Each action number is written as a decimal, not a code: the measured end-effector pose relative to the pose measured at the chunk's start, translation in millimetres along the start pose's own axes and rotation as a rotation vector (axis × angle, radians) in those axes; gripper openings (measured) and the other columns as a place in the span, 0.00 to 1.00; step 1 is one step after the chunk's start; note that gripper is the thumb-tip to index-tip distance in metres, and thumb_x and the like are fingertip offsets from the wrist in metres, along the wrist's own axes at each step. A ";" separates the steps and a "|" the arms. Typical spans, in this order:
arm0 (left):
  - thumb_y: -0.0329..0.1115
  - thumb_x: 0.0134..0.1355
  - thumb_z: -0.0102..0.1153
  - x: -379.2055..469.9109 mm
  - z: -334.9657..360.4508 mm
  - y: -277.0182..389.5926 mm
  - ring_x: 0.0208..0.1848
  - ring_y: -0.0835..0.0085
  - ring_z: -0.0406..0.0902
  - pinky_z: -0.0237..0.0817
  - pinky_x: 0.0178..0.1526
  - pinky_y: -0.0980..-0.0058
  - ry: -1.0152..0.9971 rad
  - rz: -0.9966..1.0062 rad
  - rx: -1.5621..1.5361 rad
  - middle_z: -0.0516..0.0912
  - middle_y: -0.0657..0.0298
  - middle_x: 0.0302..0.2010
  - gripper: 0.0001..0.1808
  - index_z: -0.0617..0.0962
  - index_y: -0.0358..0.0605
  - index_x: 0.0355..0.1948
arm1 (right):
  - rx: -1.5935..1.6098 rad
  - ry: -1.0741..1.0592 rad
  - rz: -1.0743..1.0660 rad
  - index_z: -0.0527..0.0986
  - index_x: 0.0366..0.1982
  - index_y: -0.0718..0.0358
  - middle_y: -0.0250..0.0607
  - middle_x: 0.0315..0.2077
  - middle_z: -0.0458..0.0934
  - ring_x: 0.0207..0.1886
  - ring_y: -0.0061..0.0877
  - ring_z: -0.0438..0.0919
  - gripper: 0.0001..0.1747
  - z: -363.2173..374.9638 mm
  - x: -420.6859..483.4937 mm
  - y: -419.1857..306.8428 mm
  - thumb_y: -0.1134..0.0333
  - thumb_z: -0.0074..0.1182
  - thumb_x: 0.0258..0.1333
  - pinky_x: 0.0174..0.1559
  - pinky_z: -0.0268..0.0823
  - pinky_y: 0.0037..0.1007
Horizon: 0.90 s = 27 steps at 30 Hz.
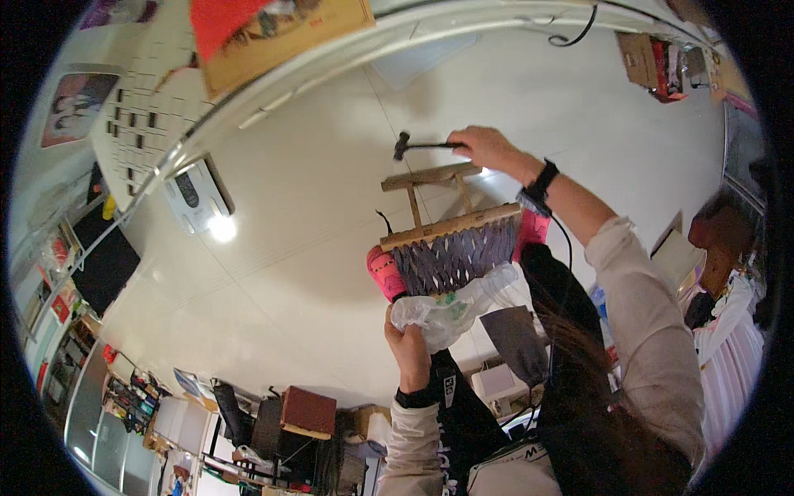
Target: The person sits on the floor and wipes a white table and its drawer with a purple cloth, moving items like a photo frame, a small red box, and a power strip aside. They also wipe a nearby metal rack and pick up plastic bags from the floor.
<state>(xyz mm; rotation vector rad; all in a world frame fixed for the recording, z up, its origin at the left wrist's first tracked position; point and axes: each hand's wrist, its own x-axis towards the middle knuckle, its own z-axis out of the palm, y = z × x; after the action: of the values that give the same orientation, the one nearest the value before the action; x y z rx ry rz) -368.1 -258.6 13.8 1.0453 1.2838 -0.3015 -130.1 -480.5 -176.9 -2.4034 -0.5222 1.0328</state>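
Note:
My right hand (487,147) is closed on the handle of a black hammer (402,146), held above a small wooden folding stool (450,226) with a woven grey cord seat (459,257). With my left hand (407,347) I pinch the edge of a clear plastic bag (440,319), which lies across the near side of the seat and has something green showing through. A clear plastic cup or bottle (498,282) is at the bag's right end; whether it is inside the bag, I cannot tell. My two pink slippers or socks (386,273) flank the stool.
On the tiled floor to the left stands a bathroom scale (198,197). A brown box (308,410) sits among stacked items at the lower left. Further off at the upper right is an open cardboard box (639,61). A pale curved rail (285,102) crosses the upper view.

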 end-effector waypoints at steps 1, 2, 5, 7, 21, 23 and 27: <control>0.17 0.46 0.38 -5.1 2.5 7.3 0.36 0.74 0.77 0.70 0.43 0.77 -0.011 -0.006 -0.043 0.80 0.62 0.35 0.22 0.74 0.36 0.43 | 0.002 0.038 -0.020 0.74 0.44 0.57 0.46 0.33 0.79 0.40 0.42 0.78 0.13 -14.8 -7.3 -26.2 0.59 0.50 0.61 0.42 0.69 0.44; 0.17 0.46 0.38 -10.1 3.7 14.5 0.36 0.73 0.77 0.70 0.43 0.77 -0.040 0.009 -0.048 0.80 0.62 0.36 0.23 0.74 0.35 0.44 | 0.084 0.095 -0.076 0.74 0.44 0.57 0.45 0.34 0.80 0.39 0.41 0.79 0.13 -29.7 -16.4 -53.2 0.59 0.50 0.61 0.41 0.70 0.43; 0.17 0.46 0.38 -26.1 3.4 33.8 0.38 0.72 0.77 0.70 0.44 0.76 -0.097 0.050 -0.053 0.80 0.61 0.37 0.23 0.74 0.35 0.46 | 0.454 0.245 -0.257 0.73 0.44 0.60 0.46 0.31 0.80 0.35 0.41 0.80 0.12 -70.3 -35.6 -135.1 0.62 0.51 0.61 0.36 0.70 0.38; 0.17 0.46 0.38 -36.9 -0.4 45.0 0.38 0.72 0.77 0.70 0.44 0.75 -0.098 0.068 -0.050 0.79 0.61 0.37 0.23 0.73 0.34 0.46 | 0.700 0.204 -0.190 0.73 0.44 0.60 0.49 0.30 0.80 0.32 0.43 0.79 0.12 -95.3 -31.2 -184.0 0.63 0.50 0.62 0.34 0.69 0.38; 0.19 0.51 0.42 -75.1 -73.9 123.7 0.35 0.71 0.77 0.70 0.39 0.73 -0.053 0.174 -0.165 0.79 0.62 0.36 0.16 0.74 0.37 0.42 | -0.094 1.110 0.087 0.62 0.61 0.63 0.52 0.54 0.69 0.57 0.46 0.67 0.35 -257.2 -4.3 -182.0 0.60 0.59 0.55 0.58 0.64 0.39; 0.20 0.52 0.43 -73.3 -80.0 130.8 0.36 0.69 0.77 0.72 0.41 0.71 -0.055 0.209 -0.095 0.78 0.61 0.37 0.15 0.73 0.37 0.42 | -0.079 1.087 0.225 0.59 0.63 0.62 0.53 0.57 0.66 0.59 0.47 0.66 0.37 -289.0 -4.8 -143.7 0.60 0.59 0.55 0.59 0.63 0.39; 0.20 0.49 0.42 -78.0 -68.1 130.8 0.37 0.67 0.80 0.74 0.42 0.69 -0.008 0.213 -0.194 0.80 0.57 0.37 0.18 0.75 0.34 0.42 | -0.095 0.997 0.367 0.48 0.69 0.59 0.55 0.60 0.63 0.61 0.49 0.66 0.43 -326.6 22.7 -85.5 0.55 0.53 0.58 0.58 0.65 0.41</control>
<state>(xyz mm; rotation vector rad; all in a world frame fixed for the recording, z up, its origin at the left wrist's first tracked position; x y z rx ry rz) -343.8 -163.4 148.6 1.0026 1.1582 -0.0185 115.7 -486.6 55.6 -2.7497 0.2356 -0.1677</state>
